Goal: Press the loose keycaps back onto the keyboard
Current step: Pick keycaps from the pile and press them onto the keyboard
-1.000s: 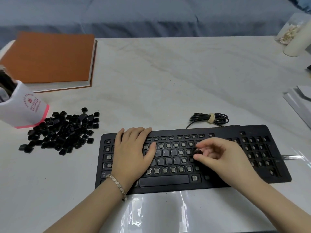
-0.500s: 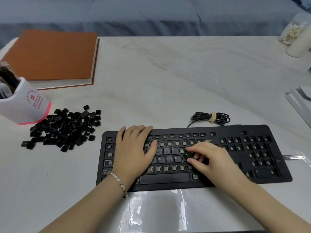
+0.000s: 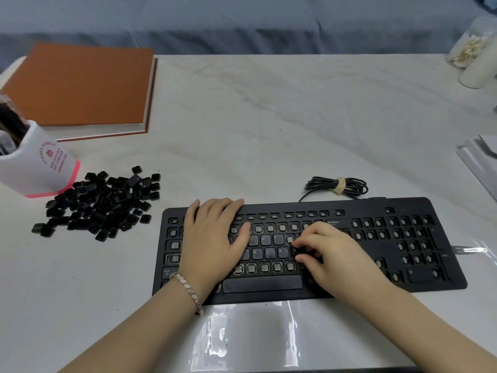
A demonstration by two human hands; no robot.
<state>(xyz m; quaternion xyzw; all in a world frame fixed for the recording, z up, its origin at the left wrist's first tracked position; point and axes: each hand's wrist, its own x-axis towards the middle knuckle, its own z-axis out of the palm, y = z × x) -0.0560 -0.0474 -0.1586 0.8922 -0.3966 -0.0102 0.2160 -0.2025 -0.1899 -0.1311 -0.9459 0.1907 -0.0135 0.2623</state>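
Shift of right hand [image 3: 338, 257] leftward since second ago: now pinching small black keycap [image 3: 300, 251] into middle row of flat black keyboard [image 3: 262, 284], seating likely begun; left hand [image 3: 212, 238] flat, fingers straight, on keyboard left side.

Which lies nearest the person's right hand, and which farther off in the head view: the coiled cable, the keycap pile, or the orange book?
1. Coiled cable, just behind the right hand.
2. Keycap pile, left of the keyboard.
3. Orange book, far left corner.
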